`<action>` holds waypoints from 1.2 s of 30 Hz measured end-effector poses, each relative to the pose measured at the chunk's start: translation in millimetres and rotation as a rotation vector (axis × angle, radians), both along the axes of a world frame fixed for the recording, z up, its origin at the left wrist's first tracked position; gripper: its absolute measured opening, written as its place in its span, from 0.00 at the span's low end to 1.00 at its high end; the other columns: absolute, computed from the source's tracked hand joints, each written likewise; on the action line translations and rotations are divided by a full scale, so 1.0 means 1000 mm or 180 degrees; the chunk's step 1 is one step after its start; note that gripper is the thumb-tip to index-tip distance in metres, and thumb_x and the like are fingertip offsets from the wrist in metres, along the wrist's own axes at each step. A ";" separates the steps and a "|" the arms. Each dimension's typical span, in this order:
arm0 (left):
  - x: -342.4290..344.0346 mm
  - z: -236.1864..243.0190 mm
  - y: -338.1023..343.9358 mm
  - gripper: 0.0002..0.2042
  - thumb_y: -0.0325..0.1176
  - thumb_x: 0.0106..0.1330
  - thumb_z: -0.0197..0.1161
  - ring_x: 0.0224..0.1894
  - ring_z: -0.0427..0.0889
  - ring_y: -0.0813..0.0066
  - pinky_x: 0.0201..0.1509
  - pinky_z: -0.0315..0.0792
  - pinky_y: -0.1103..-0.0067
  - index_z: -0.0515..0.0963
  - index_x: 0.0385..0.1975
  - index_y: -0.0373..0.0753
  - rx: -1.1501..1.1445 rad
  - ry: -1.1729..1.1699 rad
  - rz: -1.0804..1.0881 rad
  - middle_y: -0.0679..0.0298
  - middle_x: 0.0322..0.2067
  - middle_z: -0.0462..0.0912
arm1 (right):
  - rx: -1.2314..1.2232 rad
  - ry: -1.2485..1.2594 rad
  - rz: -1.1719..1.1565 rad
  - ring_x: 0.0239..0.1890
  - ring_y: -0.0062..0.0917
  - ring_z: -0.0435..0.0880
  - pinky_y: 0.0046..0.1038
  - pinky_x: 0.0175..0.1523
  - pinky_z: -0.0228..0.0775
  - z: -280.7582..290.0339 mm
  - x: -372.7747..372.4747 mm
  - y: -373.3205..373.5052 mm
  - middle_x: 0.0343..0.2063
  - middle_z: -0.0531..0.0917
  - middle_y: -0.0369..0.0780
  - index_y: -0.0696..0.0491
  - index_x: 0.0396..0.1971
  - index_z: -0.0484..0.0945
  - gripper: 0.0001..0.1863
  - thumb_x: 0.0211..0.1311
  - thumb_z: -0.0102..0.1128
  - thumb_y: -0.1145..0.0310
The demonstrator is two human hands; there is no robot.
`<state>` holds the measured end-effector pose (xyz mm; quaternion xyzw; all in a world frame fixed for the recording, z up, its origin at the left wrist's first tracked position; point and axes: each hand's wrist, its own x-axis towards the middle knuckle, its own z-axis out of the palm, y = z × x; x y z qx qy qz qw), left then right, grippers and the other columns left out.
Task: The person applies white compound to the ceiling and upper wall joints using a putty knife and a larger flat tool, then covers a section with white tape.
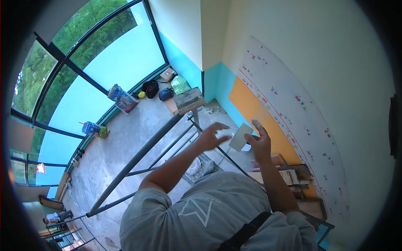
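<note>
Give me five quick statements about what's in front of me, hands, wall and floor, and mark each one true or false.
1. The right hand holds a pale rectangular plate. True.
2. The patterned white panel lies on the floor. False: the patterned white panel is on the wall, above an orange section.
3. A green bag is near a small blue bag. True.
4. The left hand is clenched into a tight fist. False: its thumb and fingers are apart.
5. The shirt is grey. True.
</note>
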<state>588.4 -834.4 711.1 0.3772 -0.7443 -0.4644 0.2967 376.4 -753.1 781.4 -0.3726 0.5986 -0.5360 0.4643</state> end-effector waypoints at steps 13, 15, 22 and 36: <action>0.081 -0.009 -0.109 0.18 0.45 0.57 0.71 0.51 0.77 0.53 0.57 0.68 0.57 0.82 0.40 0.39 -0.1880 -0.2096 0.1155 0.56 0.41 0.81 | -0.0342 0.0381 0.0132 0.49 0.30 0.83 0.24 0.50 0.79 -0.023 -0.014 -0.014 0.55 0.77 0.50 0.68 0.58 0.70 0.27 0.60 0.66 0.75; 0.086 -0.013 -0.119 0.20 0.49 0.56 0.71 0.54 0.76 0.56 0.59 0.65 0.56 0.82 0.40 0.40 -0.1697 -0.2407 0.1068 0.58 0.42 0.81 | -0.0145 0.0455 0.0116 0.46 0.28 0.84 0.23 0.49 0.79 -0.025 -0.017 -0.006 0.51 0.80 0.49 0.69 0.57 0.72 0.26 0.61 0.65 0.73; 0.078 -0.032 -0.136 0.21 0.51 0.56 0.70 0.55 0.76 0.57 0.62 0.62 0.53 0.83 0.41 0.41 -0.1704 -0.2728 0.0920 0.58 0.44 0.82 | 0.0184 -0.0027 -0.0206 0.41 0.24 0.84 0.25 0.46 0.81 -0.025 -0.030 0.011 0.45 0.82 0.46 0.69 0.54 0.74 0.22 0.62 0.64 0.74; 0.052 0.041 -0.120 0.32 0.59 0.56 0.69 0.55 0.76 0.49 0.62 0.65 0.57 0.78 0.50 0.38 -0.1307 -0.1812 0.0720 0.52 0.48 0.80 | -0.0838 0.1885 0.0296 0.27 0.20 0.80 0.25 0.35 0.73 0.003 -0.063 -0.009 0.25 0.80 0.39 0.57 0.55 0.73 0.20 0.62 0.59 0.75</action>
